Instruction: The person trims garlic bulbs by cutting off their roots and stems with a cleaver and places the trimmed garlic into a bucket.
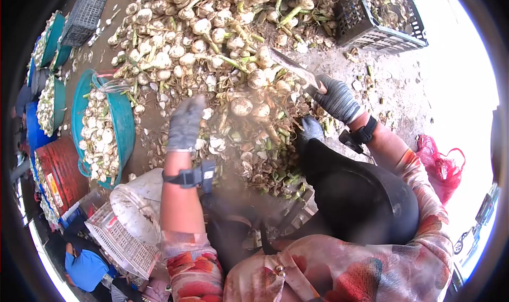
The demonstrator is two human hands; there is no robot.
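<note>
My left hand (185, 123), in a grey knit glove, is raised over the garlic scraps, blurred by motion; whether its fingers are apart or closed does not show clearly. My right hand (338, 97), in a striped grey glove, is wrapped round the handle of a knife (292, 68). The blade points up and left, its tip beside a garlic bulb (263, 57) at the edge of the big garlic pile (175, 42). Between my hands, more bulbs (242, 106) lie on dry skins and cut stalks.
A teal tub (122, 127) of trimmed garlic stands at the left, near a white bucket (135, 212) and a red tub (62, 169). A black crate (371, 34) is at the upper right, a red net bag (440, 167) at the right. Another person (86, 269) is at the lower left.
</note>
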